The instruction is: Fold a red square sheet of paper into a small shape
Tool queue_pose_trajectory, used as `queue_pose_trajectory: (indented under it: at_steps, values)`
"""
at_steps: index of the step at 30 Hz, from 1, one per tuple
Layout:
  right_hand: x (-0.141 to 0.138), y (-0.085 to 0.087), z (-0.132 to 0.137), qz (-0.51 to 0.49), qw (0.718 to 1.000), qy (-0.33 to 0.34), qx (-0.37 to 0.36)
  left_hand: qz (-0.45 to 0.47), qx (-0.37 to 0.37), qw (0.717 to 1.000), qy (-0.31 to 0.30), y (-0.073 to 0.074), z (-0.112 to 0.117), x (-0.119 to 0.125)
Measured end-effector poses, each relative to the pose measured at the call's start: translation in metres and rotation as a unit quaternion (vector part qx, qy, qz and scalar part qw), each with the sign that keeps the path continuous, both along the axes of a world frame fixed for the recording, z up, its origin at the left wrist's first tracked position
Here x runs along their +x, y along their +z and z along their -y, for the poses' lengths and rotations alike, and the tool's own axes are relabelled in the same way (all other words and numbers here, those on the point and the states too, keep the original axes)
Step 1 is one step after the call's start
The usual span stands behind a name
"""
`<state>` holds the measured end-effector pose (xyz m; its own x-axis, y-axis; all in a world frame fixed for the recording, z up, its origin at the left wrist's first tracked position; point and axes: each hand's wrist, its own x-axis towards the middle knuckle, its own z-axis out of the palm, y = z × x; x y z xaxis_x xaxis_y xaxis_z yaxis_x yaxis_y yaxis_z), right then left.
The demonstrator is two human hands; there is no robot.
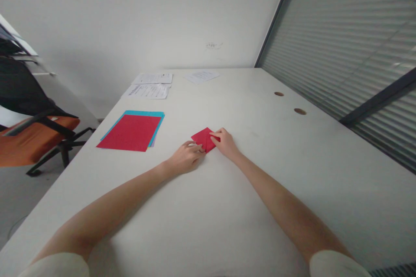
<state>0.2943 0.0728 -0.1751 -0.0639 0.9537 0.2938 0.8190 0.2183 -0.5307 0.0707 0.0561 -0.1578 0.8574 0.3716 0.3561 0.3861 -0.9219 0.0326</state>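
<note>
A small folded red paper (203, 138) lies on the white table (260, 173) in front of me. My left hand (186, 157) rests at its lower left corner, fingers curled and pressing the paper's edge down. My right hand (225, 142) lies on the paper's right side, fingers pinched on a fold of it. Both forearms stretch across the table toward the paper.
A stack of coloured sheets (131, 132), red on top with blue beneath, lies to the left. Printed white papers (147, 91) and another sheet (201, 76) sit at the far edge. Two cable holes (299, 111) are at right. An orange office chair (29, 138) stands left of the table.
</note>
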Motion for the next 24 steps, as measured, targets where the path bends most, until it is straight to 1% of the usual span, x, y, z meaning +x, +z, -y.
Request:
queue_pose_trajectory:
  at_steps: [5,10,14,18,21,24]
  values:
    - [-0.0027,0.0023,0.0013,0.005,1.000,-0.010,-0.008,-0.007,0.019,0.999,-0.044,0.0006,-0.0052,-0.0022]
    - [-0.0051,0.0028,0.0019,0.011,1.000,-0.015,-0.009,-0.005,0.004,0.998,-0.067,0.0025,-0.0060,-0.0040]
    - [-0.0048,0.0027,0.0025,0.018,1.000,-0.017,-0.010,0.031,-0.046,0.997,-0.044,0.0009,-0.0067,-0.0050]
    - [-0.0047,0.0034,0.0032,0.030,0.999,-0.017,-0.019,0.062,-0.107,0.992,0.002,0.0017,-0.0062,-0.0038]
    - [-0.0049,0.0028,0.0031,0.038,0.999,-0.016,-0.012,0.033,-0.103,0.994,0.026,0.0054,-0.0028,-0.0016]
    - [-0.0047,0.0007,0.0023,0.042,0.999,-0.019,0.004,-0.002,-0.078,0.997,0.020,0.0087,0.0008,0.0002]
